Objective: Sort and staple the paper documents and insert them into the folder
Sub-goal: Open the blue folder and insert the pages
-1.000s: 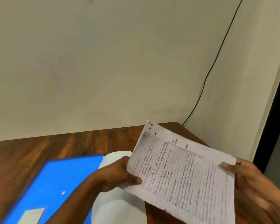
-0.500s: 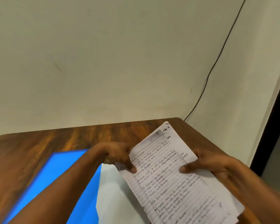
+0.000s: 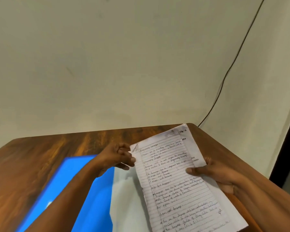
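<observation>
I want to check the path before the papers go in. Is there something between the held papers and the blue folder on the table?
Only the left hand and its forearm, which cross over the blue folder while pinching the papers. The right hand grips their other edge. No other object is visible between them.

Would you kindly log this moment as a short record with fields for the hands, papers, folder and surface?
left hand: pinches the papers' upper left corner
right hand: grips the papers' right edge
papers: handwritten lined sheet on top, printed sheet behind, held above the table
folder: blue, lying on the table, white sheet beside it
table: brown wood
stapler: not in view
</observation>
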Available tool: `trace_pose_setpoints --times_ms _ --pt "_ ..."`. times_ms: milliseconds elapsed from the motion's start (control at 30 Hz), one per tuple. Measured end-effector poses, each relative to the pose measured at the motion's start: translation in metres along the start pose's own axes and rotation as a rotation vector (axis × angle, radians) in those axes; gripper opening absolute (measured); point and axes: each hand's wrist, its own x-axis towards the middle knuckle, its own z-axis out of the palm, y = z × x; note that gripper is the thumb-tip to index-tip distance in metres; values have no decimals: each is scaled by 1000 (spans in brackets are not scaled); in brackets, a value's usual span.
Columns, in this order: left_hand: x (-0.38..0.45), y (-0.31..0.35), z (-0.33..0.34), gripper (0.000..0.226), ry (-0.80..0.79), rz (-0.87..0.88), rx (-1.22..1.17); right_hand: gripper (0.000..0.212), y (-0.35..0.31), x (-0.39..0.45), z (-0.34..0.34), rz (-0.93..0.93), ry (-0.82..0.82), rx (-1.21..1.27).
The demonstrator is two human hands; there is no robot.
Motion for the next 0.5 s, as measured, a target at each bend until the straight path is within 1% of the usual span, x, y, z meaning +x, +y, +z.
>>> trace_pose_setpoints --times_ms 33,67,100,133,200,233,267,300,333,433,500 --pt "-3 -12 -3 55 85 -9 34 43 2 3 1 -4 2 27" --pt "-7 -23 -5 60 175 -23 125 43 5 7 1 -3 5 47" --pt "-11 -35 -5 69 263 -46 265 43 7 11 2 0 8 53" --pt "-17 -45 -4 82 334 -84 428 44 9 15 5 7 7 51" --pt "-28 -62 2 116 396 -191 715 45 13 26 15 22 3 42" --pt "-32 -69 6 129 394 -240 811 45 15 33 21 34 9 39" --pt "-36 -73 11 135 384 -279 874 46 17 39 26 45 16 37" --pt "-39 -76 16 134 376 -305 906 46 20 45 33 59 19 36" --pt "-41 -78 22 128 376 -319 909 45 22 51 39 75 24 35" --pt "-45 -83 25 95 430 -316 837 46 30 66 56 102 38 29" --pt "-45 -86 21 82 447 -306 789 47 35 74 64 109 48 37"
